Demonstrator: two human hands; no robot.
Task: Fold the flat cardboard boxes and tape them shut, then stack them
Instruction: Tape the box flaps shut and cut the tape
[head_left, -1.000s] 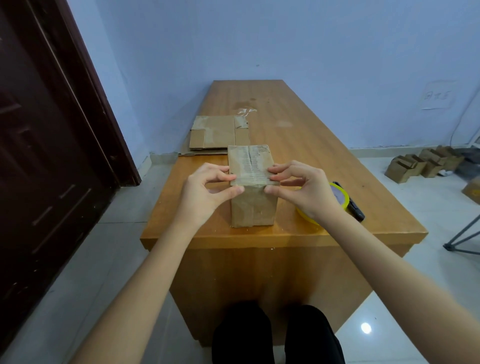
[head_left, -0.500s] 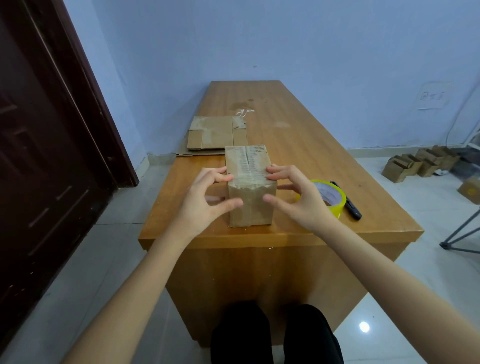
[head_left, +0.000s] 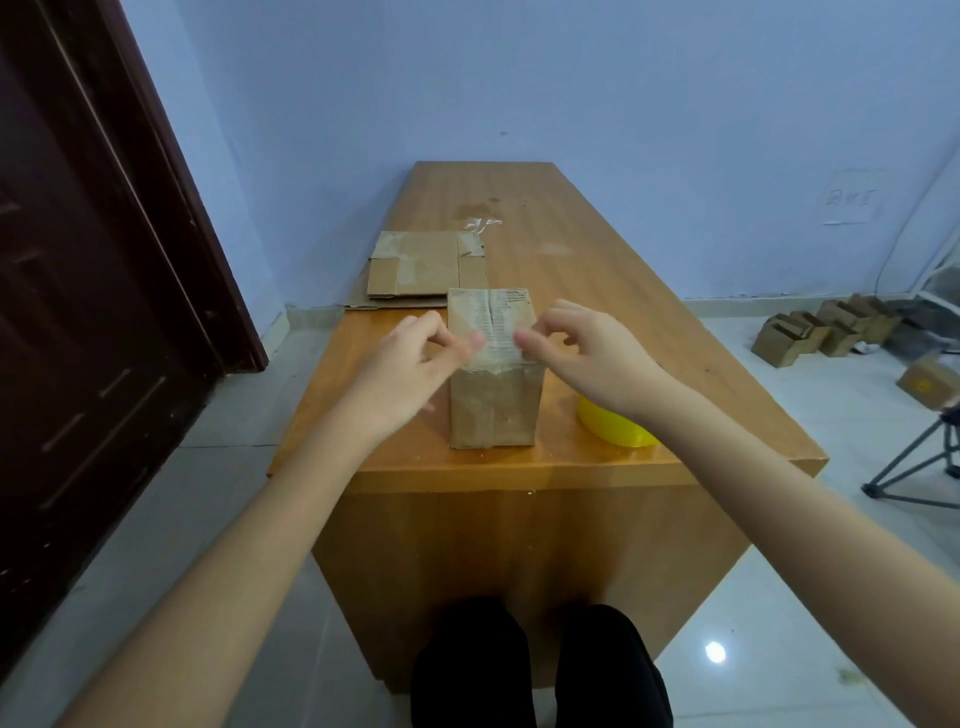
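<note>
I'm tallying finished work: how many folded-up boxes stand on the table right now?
1. The folded box stands near the table's front edge, between both hands. Behind it lies flat cardboard, unfolded. Other boxes sit on the floor, not the table.

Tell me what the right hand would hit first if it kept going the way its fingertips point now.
The right hand points leftward across the top of the cardboard box. Going straight on, its fingertips would likely meet the left hand above the box top, though depth is unclear; they might brush the box first.
</note>
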